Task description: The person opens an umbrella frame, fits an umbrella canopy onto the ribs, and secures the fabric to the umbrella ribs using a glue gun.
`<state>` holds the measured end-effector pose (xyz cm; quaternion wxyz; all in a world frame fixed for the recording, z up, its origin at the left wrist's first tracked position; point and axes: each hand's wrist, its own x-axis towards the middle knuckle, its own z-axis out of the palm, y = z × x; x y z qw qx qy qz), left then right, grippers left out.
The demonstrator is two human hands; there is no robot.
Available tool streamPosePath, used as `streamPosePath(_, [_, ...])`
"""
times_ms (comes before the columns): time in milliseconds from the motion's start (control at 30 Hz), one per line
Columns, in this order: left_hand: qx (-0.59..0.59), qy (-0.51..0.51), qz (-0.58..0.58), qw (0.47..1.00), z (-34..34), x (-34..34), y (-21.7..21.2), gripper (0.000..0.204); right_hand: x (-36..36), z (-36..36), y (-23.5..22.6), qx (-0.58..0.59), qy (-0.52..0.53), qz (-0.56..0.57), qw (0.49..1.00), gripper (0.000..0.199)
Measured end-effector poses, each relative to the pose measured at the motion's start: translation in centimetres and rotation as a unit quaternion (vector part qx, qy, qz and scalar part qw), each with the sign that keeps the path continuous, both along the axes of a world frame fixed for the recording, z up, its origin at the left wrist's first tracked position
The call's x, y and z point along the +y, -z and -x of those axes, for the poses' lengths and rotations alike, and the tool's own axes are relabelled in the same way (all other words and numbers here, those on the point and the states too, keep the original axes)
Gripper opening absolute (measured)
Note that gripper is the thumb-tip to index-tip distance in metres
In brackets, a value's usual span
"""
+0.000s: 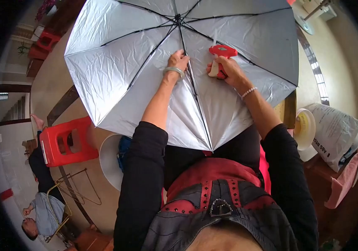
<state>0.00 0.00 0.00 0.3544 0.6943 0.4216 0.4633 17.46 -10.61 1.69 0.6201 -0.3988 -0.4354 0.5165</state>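
An opened umbrella [103, 75] lies over my lap with its silver inner side up, its black ribs spreading from the hub [177, 18] at the top. My left hand [179, 62] is closed at a black rib near the middle, pinching the rib and perhaps some of the fabric. In my right hand [232, 70] is a red tagging gun [223, 51] with a cream-coloured lever, held just above the silver fabric. Its nose end points away from me, and the tip is hard to make out against the silver.
On the left stand a red plastic stool [68, 141] and a pale round bin [111, 161]. Further off, a person [47, 213] sits on a metal-framed chair. A yellowish tub [305, 129] and a white sack [331, 129] are at the right, with pink cloth [344, 184] beside them.
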Motion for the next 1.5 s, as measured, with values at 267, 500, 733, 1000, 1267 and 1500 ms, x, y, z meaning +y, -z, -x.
streamPosePath(267, [0.284,-0.049,-0.136,0.948,-0.7,-5.3,4.4,0.034,-0.4,-0.6,5.8,0.052,0.024,0.073,0.996,0.027])
streamPosePath(500, [0.341,0.298,-0.237,0.859,3.5,-19.7,4.8,0.038,1.0,0.3,5.8,0.069,0.004,0.091,0.993,0.029])
streamPosePath(733, [0.297,0.207,-0.306,0.88,4.8,-25.1,4.9,0.031,1.6,2.7,3.0,0.054,-0.007,0.09,0.994,0.027])
streamPosePath(1000, [0.295,0.135,-0.419,0.848,3.7,-21.7,3.0,0.019,0.7,-0.7,-5.9,0.119,0.006,-0.121,0.985,0.03])
streamPosePath(1267, [0.374,-0.031,-0.559,0.739,10.8,-15.7,-10.1,0.007,-3.3,-2.7,-22.3,0.255,0.089,-0.37,0.889,0.017])
streamPosePath(1500, [0.369,-0.103,-0.51,0.77,15.1,-14.5,-10.3,0.018,4.2,-9.7,-10.1,0.201,0.147,-0.329,0.911,0.009])
